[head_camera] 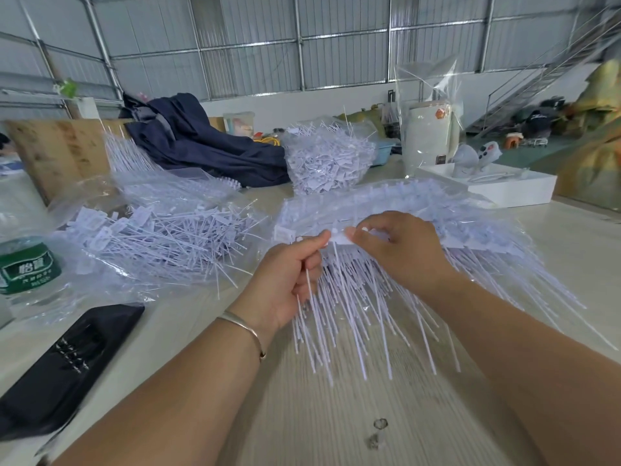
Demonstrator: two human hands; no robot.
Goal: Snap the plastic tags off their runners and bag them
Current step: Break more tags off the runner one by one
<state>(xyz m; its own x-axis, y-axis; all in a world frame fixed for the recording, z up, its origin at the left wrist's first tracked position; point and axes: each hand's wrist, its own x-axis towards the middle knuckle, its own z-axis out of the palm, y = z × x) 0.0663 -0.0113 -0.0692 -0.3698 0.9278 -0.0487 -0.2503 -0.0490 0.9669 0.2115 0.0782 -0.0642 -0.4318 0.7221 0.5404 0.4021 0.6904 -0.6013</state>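
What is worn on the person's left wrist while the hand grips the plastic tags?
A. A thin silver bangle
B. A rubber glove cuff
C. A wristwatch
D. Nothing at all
A: a thin silver bangle circles the wrist just below the left hand, which grips several white tags.

Work surface: a pale table [302,415] with a fine wood-grain finish, running from the near edge back to a white wall. Items resting directly on it:

- Near left: a black flat case [64,361], lying at an angle.
- Far left: a water bottle with a green label [28,267].
- Left of centre: a clear bag of loose white tags [158,237].
- Centre right: a large heap of tags on runners [420,257], stems fanning toward the near edge.
- Rear centre: a second filled clear bag [329,163], beside a dark blue garment [201,142].
- Rear right: a white tray [514,190] and a white cylindrical container [428,139].
- Rear left: a plywood board [60,153], standing on edge.
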